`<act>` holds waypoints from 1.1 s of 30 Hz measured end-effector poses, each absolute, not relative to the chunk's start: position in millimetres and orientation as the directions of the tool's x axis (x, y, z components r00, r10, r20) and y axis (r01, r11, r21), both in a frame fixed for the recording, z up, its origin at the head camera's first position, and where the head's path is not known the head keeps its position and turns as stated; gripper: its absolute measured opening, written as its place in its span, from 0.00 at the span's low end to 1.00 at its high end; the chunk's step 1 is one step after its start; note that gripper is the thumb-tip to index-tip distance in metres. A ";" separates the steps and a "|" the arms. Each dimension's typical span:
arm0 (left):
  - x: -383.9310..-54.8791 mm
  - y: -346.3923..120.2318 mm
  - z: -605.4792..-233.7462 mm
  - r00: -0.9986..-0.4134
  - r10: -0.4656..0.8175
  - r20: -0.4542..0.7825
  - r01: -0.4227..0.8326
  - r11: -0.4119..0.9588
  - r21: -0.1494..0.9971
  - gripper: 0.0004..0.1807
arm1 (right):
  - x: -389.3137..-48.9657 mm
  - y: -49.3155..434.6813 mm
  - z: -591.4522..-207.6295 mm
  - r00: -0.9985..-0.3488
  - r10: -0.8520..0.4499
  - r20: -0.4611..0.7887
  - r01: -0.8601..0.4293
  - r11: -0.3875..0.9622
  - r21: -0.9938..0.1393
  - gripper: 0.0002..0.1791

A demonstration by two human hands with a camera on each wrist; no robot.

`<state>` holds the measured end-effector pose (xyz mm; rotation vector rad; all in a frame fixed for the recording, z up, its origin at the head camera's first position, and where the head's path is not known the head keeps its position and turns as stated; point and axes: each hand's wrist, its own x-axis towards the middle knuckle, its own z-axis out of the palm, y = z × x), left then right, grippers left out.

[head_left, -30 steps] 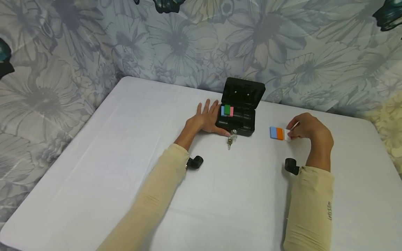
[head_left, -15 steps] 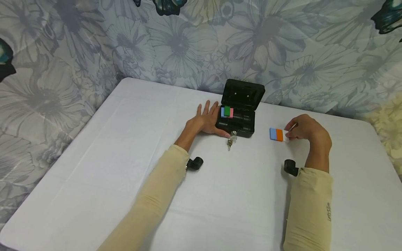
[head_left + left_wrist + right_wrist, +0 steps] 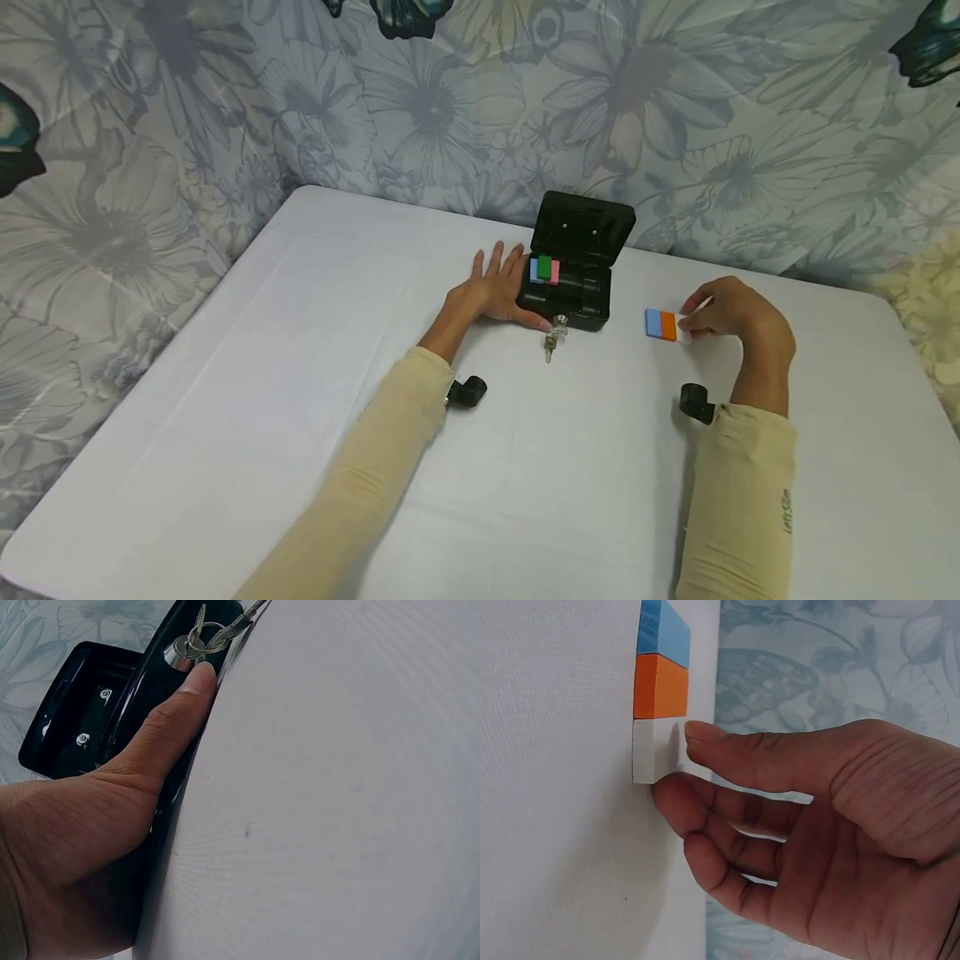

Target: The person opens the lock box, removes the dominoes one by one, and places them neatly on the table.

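My left hand (image 3: 491,293) lies with fingers spread against the left side of an open black lockbox (image 3: 588,320). Its thumb stretches along the front, with the tip at the lock (image 3: 177,655), where keys (image 3: 217,639) hang on a ring. Inside the box, a green block (image 3: 544,267) overlaps a light blue block (image 3: 534,271) and a pink block (image 3: 555,272). To the right of the box, my right hand (image 3: 731,310) pinches a white block (image 3: 664,748) between thumb and forefinger. That block sits in line against an orange block (image 3: 660,686) and a blue block (image 3: 664,634).
The box's raised lid (image 3: 585,227) leans back near the floral-patterned wall (image 3: 435,108). White cloth covers the table (image 3: 525,467), and its back edge runs just behind the box. Black wrist cameras stick out from the left sleeve (image 3: 375,467) and right sleeve (image 3: 738,500).
The whole head view shifts slightly. The hands, the box and the row of blocks keep nearly the same places; the right fingers sit slightly closer to the orange block, covering more of the white one.
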<state>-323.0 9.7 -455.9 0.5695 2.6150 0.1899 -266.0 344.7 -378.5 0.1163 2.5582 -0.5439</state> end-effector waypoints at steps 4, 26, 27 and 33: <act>-322.2 10.0 -454.4 -0.812 0.423 -0.403 0.362 0.906 0.220 0.72 | -265.4 344.0 -375.9 -0.881 -0.002 -0.474 0.192 0.913 -0.359 0.24; -318.4 10.3 -450.1 -0.809 0.423 -0.407 0.367 0.906 0.213 0.71 | -260.4 336.5 -365.3 -0.947 -0.035 -0.320 0.132 0.866 -0.483 0.23; -318.0 10.3 -449.4 -0.810 0.423 -0.406 0.368 0.906 0.211 0.71 | -260.3 335.6 -365.2 -0.948 -0.035 -0.318 0.133 0.862 -0.489 0.23; -319.7 9.9 -451.3 -0.810 0.420 -0.408 0.372 0.907 0.196 0.72 | -261.2 329.8 -363.6 -0.955 -0.046 -0.294 0.121 0.843 -0.525 0.23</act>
